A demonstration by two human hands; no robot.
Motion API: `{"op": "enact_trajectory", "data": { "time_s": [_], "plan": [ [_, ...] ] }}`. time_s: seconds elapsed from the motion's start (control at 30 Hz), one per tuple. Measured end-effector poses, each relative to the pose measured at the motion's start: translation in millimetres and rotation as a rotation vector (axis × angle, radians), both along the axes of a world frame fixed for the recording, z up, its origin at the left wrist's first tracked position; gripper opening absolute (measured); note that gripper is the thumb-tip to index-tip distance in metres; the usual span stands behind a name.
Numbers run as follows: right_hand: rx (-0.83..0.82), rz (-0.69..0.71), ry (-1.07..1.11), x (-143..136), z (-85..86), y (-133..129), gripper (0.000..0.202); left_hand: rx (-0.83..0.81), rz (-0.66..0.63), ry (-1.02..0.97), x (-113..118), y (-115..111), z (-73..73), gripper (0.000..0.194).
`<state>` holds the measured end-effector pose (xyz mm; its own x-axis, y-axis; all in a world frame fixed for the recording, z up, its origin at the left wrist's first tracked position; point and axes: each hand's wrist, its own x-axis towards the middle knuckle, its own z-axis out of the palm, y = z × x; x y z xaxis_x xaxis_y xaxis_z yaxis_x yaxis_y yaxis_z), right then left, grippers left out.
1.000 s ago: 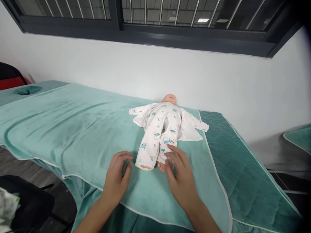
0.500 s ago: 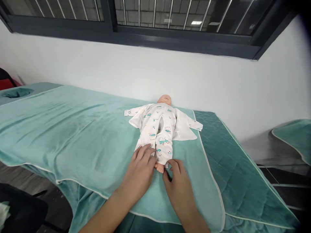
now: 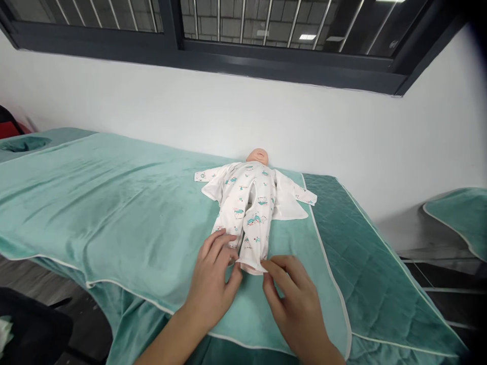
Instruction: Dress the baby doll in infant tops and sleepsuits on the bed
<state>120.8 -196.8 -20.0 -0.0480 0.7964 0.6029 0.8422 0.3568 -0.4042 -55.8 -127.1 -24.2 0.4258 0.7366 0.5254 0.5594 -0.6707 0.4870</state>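
A baby doll [image 3: 257, 155] lies on its back with its head toward the wall. White printed trousers [image 3: 256, 218] cover its legs, and a white printed top [image 3: 287, 195] spreads out at both sides with its sleeves outstretched. My right hand [image 3: 291, 294] pinches the right trouser cuff at its right corner. My left hand [image 3: 216, 276] is at the cuffs, its fingers curved over the left trouser leg and its thumb near the left corner of the right cuff. Whether it grips cloth there is hard to see. The foot inside the right cuff is mostly hidden.
A light green cover [image 3: 114, 203] lies under the doll, over a darker quilted cover [image 3: 365, 263] at the right. Behind stand a white wall [image 3: 152, 106] and a barred window. A black chair [image 3: 34, 324] is at the lower left.
The right trouser cuff has been pulled down over the doll's toes, which showed before. My right hand has moved slightly right and down, and my left thumb has opened away from its fingers.
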Motion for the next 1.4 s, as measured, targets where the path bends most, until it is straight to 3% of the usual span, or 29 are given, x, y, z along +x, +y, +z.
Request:
{"op": "enact_trajectory", "data": {
  "time_s": [0.1, 0.23, 0.3, 0.6, 0.73, 0.9, 1.03, 1.23, 1.4],
  "plan": [
    [-0.089, 0.043, -0.087, -1.3, -7.6, -0.5, 0.030, 0.011, -0.018, 0.040, -6.1, -3.3, -11.4, 0.015],
    [-0.147, 0.048, -0.071, 0.2, -23.6, -0.8, 0.027, 0.054, -0.011, 0.076, -20.3, -4.4, -21.1, 0.044],
    [-0.144, 0.030, -0.033, 0.3, -27.9, -0.6, 0.024, 0.040, -0.016, 0.091, -27.5, -3.1, -22.0, 0.047],
    [-0.173, 0.062, 0.032, -8.9, -28.3, 11.7, 0.034, -0.139, -0.175, 0.049, -47.6, 19.5, -6.5, 0.023],
    [-0.174, 0.115, 0.037, -4.7, -28.4, 11.6, 0.036, -0.320, -0.252, -0.074, -60.8, 36.3, 0.5, 0.010],
    [-0.141, 0.139, 0.057, -1.9, -30.3, 9.0, 0.037, -0.587, -0.202, -0.355, -73.0, 43.5, -10.2, 0.014],
    [-0.168, 0.194, 0.077, 1.3, -28.3, 8.9, 0.036, -0.639, -0.165, -0.353, -80.2, 40.1, -18.5, 0.015],
    [-0.207, 0.232, 0.236, 28.9, -9.6, 34.8, 0.022, -0.632, -0.294, -0.108, -80.8, 62.1, 4.6, 0.018],
    [-0.100, 0.045, 0.385, 49.7, 12.4, 106.5, 0.016, -0.483, -0.063, -0.229, -42.6, 123.1, 31.2, 0.023]
  ]
}}
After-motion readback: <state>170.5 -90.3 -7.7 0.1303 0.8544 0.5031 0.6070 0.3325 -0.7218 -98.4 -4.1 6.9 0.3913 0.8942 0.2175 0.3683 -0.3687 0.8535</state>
